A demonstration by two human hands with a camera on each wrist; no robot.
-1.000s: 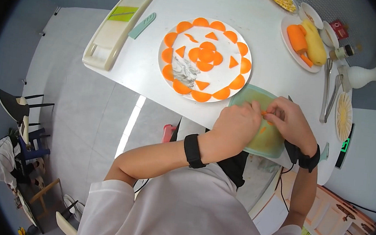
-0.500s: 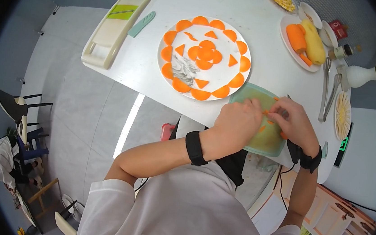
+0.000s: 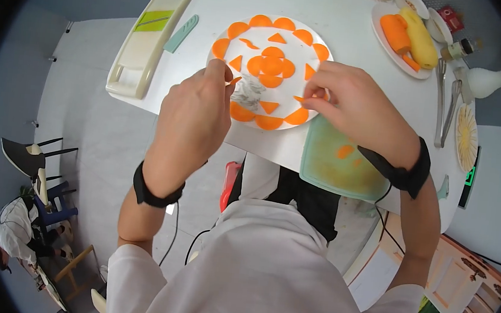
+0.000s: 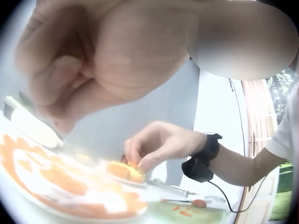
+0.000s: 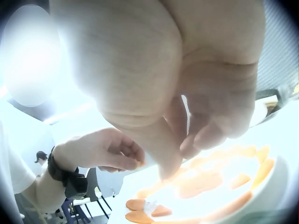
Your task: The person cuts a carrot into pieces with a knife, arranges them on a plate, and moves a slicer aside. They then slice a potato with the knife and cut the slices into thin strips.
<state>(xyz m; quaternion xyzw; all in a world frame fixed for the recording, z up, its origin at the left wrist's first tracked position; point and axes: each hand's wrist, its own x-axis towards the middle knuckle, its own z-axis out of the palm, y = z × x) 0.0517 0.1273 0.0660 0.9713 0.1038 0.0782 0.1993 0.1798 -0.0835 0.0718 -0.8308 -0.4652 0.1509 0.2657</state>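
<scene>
A round white plate (image 3: 295, 34) carries a ring of orange slices, several orange triangles and a flower-like centre (image 3: 272, 67). Over its left edge the left hand (image 3: 197, 112) pinches a small orange piece (image 3: 233, 81). Over the right edge is the right hand (image 3: 358, 103), a thin orange piece (image 3: 299, 99) between its thumb and fingers. Both hands hide parts of the ring. In the left wrist view the left hand (image 4: 107, 51) is close and blurred, its fingers curled, with the right hand (image 4: 161, 144) beyond.
Orange bits lie on a green cutting board (image 3: 328, 164) at the table's near edge. A slicer (image 3: 139, 55) and a green-handled tool (image 3: 181, 33) are at the left. A plate of vegetables (image 3: 387, 52), tongs (image 3: 442, 108) and a vase (image 3: 487, 83) stand at the right.
Both hands have left the cutting board and moved over the plate, the left hand to its left side and the right hand to its right side, each with an orange piece.
</scene>
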